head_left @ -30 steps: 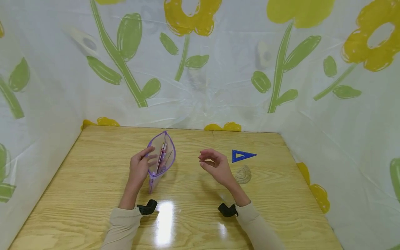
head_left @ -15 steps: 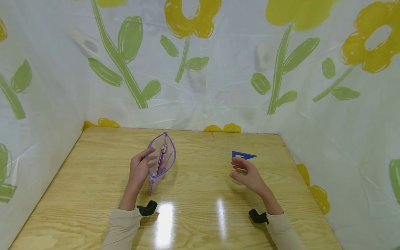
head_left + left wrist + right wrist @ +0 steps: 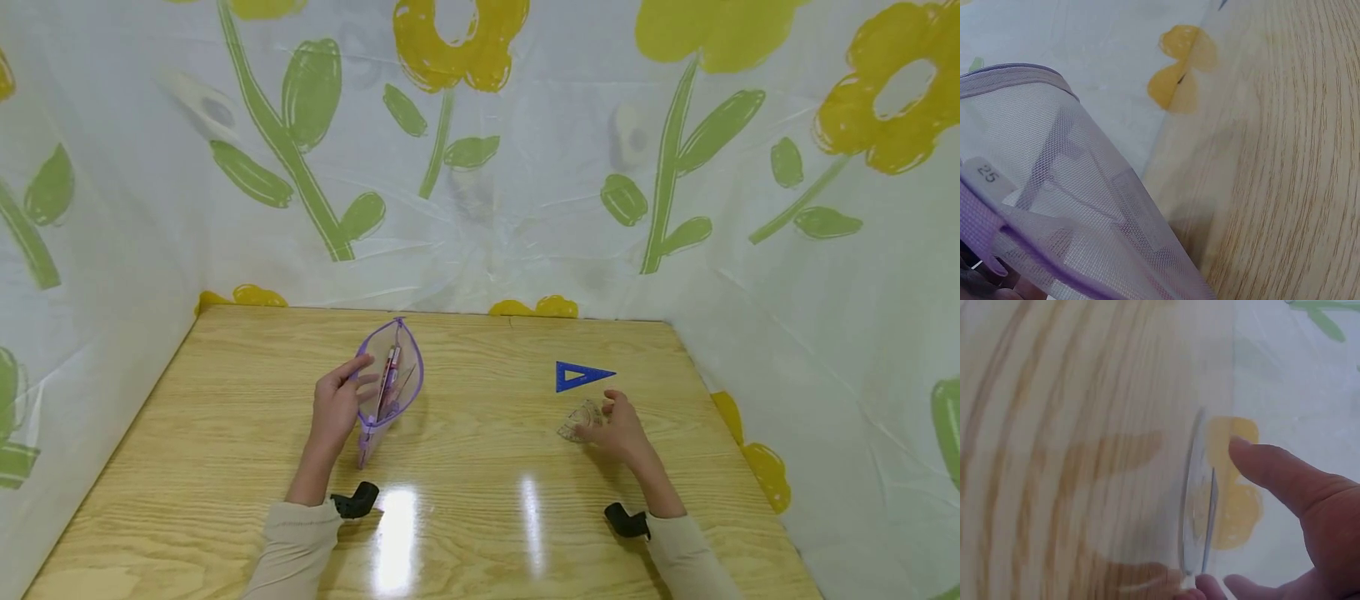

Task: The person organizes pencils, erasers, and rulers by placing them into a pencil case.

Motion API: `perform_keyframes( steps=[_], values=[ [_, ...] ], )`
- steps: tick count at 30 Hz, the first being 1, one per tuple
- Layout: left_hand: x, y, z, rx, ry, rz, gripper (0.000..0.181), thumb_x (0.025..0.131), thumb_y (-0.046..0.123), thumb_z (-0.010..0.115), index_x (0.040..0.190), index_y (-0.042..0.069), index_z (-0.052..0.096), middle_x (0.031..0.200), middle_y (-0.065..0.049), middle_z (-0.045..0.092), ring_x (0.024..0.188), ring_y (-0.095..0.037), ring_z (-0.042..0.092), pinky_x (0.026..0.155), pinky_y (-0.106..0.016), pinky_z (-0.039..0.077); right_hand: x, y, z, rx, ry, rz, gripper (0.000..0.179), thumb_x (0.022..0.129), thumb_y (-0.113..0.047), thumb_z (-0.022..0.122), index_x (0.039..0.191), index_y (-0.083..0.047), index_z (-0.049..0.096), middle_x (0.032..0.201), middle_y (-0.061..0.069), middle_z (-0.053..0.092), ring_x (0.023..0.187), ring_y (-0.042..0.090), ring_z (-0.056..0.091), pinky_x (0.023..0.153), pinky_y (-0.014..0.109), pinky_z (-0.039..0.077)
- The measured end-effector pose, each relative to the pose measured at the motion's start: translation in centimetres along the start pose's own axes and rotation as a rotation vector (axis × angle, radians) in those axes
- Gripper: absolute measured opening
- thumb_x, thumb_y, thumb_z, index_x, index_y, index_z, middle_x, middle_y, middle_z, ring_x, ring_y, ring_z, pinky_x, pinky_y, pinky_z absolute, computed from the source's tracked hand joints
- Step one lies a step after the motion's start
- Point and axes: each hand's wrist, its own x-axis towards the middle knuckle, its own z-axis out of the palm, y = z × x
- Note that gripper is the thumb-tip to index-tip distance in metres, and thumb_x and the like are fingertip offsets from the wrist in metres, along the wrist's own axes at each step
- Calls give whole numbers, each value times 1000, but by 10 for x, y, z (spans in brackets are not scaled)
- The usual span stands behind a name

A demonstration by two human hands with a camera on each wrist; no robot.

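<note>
My left hand point(image 3: 335, 408) grips the left side of a purple-rimmed mesh pencil pouch point(image 3: 412, 392), whose mouth gapes upward. Slim pens or pencils point(image 3: 387, 379) stand inside it. In the left wrist view, the pouch's mesh wall point(image 3: 1097, 194) fills the lower left, and a tag reading 25 shows. On the right, my right hand point(image 3: 624, 432) is at a clear protractor point(image 3: 576, 421) lying on the table, partly covering it. The right wrist view shows the thumb apart from the protractor point(image 3: 1194, 506), with other fingertips by its near end. Contact is hard to tell.
A blue set square point(image 3: 581, 376) lies just beyond the protractor. The wooden table point(image 3: 480, 467) is bounded by white flower-printed cloth point(image 3: 480, 275) at the back and both sides. A black wrist mount point(image 3: 627, 521) sits at each wrist.
My right hand has moved right from mid-table, passing over the protractor to its right side. The set square is uncovered again. My left hand and the pouch stay put.
</note>
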Motion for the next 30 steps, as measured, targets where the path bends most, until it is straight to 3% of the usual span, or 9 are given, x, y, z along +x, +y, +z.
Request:
perform_keyframes(
  steps=[9, 17, 24, 30],
  values=[
    [0, -1, 0, 8, 0, 9, 49, 103, -3, 24, 146, -8, 47, 150, -20, 49, 128, -40, 56, 99, -29, 58, 8, -3, 11, -75, 27, -8, 103, 77, -23, 89, 151, 10, 26, 142, 38, 45, 131, 53, 45, 108, 64, 46],
    [1, 0, -1, 10, 8, 3, 48, 104, -2, 25, 145, -8, 48, 149, -19, 50, 126, -40, 57, 97, -26, 59, 13, -6, 12, -99, -8, 19, 91, 77, -23, 89, 146, 8, 39, 139, 32, 52, 128, 46, 51, 108, 59, 48],
    [2, -2, 0, 3, 5, -2, 48, 103, -3, 26, 146, -8, 48, 150, -20, 49, 127, -39, 57, 96, -24, 59, 21, -10, 18, -116, -3, -39, 84, 79, -27, 87, 142, 9, 45, 136, 33, 54, 126, 46, 52, 105, 59, 50],
    [3, -3, 0, 6, 5, -1, 48, 103, -3, 25, 146, -8, 48, 150, -20, 49, 127, -39, 57, 95, -22, 59, 21, -14, 21, -77, -15, -30, 69, 79, -20, 85, 135, 7, 55, 130, 27, 57, 121, 42, 53, 102, 55, 52]
  ],
)
